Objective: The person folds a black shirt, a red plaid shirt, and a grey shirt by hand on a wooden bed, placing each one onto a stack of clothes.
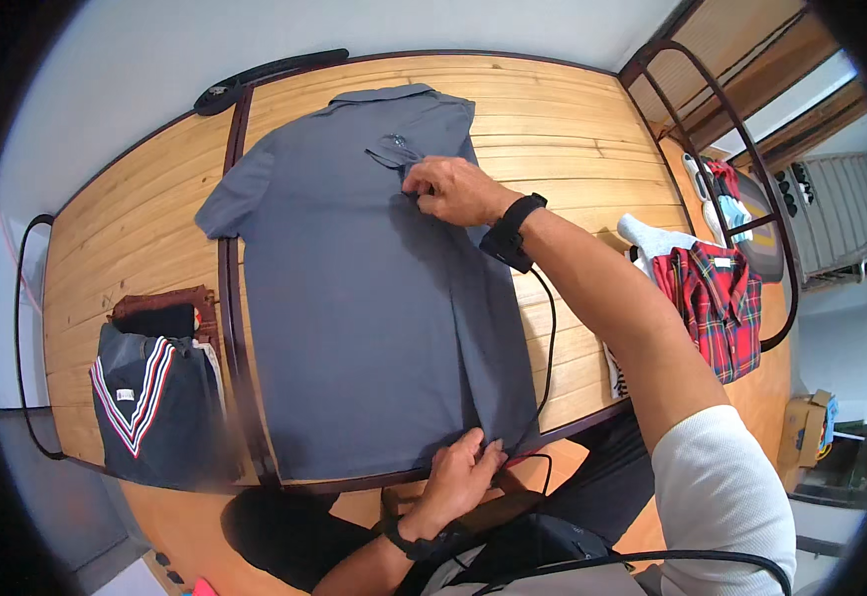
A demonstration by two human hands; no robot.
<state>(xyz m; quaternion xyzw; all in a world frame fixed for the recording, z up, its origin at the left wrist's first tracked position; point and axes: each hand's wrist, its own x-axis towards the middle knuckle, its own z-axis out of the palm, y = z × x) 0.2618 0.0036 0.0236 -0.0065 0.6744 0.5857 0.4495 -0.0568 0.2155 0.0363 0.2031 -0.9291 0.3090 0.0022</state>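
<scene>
A grey short-sleeved collared shirt (359, 313) lies spread on a slatted wooden bed board, its collar at the far end. Its right-hand side is folded inward in a long strip, and that side's sleeve (396, 153) lies over the upper part with a small emblem showing. My right hand (463, 190) pinches the cloth by this sleeve. Down at the near hem, my left hand (463, 477) grips the shirt's lower right corner between thumb and fingers. Black bands are on both wrists, and a cable runs from the right one.
Left of a dark metal bar (236, 328) sits a pile of folded clothes (158, 402), topped by a dark V-neck garment. A red plaid shirt (716, 305) rests on more clothes at the right, beside a curved metal rail (757, 156). A black belt (284, 71) lies along the far edge.
</scene>
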